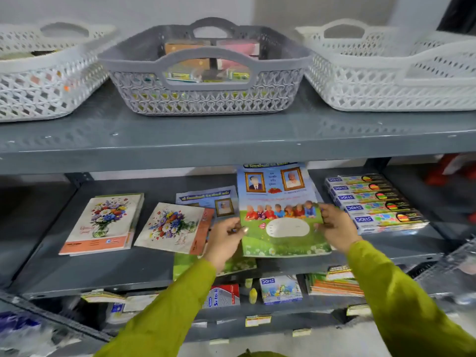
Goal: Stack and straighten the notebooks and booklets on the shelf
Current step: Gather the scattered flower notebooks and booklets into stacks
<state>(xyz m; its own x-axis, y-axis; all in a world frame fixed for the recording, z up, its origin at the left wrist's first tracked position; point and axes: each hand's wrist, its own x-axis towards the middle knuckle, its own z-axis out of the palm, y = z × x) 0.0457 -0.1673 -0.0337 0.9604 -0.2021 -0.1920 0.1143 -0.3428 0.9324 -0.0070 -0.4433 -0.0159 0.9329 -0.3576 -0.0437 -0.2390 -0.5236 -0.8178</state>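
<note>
I hold a large blue-and-green booklet [280, 210] tilted up above the middle shelf [103, 274]; my left hand [228, 238] grips its left edge and my right hand [334, 225] its right edge. Under it lies another green booklet [231, 265] that juts over the shelf's front edge, and a blue one [206, 198] behind. To the left a flower-cover notebook [171, 228] lies askew. Further left, a stack of flower-cover notebooks [103, 224] lies fairly straight.
Boxes of DOMS pencils [373, 202] are stacked at the right of the middle shelf. The upper shelf holds a grey basket [206, 73] between two white baskets [38, 73] [399, 70]. The lower shelf holds small stationery boxes [280, 289].
</note>
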